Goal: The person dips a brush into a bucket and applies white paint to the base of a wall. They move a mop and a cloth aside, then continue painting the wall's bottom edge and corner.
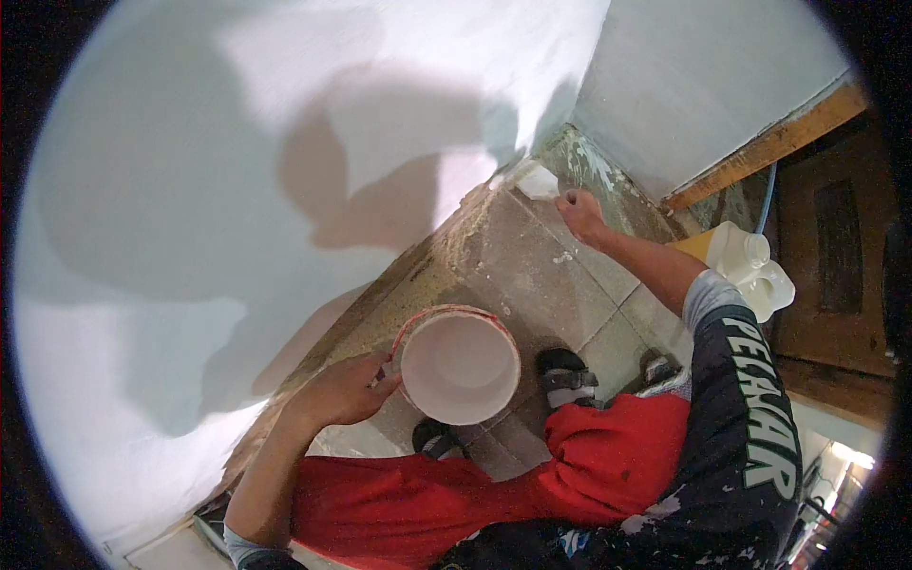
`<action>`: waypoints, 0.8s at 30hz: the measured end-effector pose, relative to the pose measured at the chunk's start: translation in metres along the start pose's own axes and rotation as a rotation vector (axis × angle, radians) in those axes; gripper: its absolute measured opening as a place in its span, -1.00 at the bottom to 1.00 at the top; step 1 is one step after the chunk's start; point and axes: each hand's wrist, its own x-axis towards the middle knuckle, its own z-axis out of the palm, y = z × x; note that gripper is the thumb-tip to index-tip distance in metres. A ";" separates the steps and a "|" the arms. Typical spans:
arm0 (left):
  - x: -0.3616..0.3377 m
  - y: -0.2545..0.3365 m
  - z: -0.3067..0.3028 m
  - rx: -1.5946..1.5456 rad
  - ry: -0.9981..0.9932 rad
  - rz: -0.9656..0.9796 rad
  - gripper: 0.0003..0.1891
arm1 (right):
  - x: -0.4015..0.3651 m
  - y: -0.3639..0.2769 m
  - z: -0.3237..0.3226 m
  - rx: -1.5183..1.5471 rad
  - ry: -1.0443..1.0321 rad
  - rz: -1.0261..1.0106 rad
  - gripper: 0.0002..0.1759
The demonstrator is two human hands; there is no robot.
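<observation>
My left hand is closed on the side of a round bucket, which has a pale inside and a red handle along its rim. With my right arm stretched toward the corner, my right hand grips a brush by its handle. The brush's broad white head is low, beside the foot of the white wall. Whether its bristles touch the wall or floor I cannot tell.
Grey floor tiles are stained along the wall. Plastic jugs stand at the right, near a wooden beam and dark wooden furniture. My sandalled feet are below the bucket and to its right.
</observation>
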 end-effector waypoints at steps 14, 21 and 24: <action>-0.006 -0.001 0.000 0.002 0.020 0.011 -0.46 | 0.013 -0.013 0.026 -0.188 0.000 -0.100 -0.48; 0.001 -0.014 0.002 -0.031 0.021 0.055 -0.47 | -0.010 -0.020 -0.022 -0.022 0.051 -0.142 -0.53; 0.009 -0.020 0.004 -0.030 0.031 0.104 -0.48 | 0.000 0.007 -0.011 -0.058 0.079 -0.187 -0.52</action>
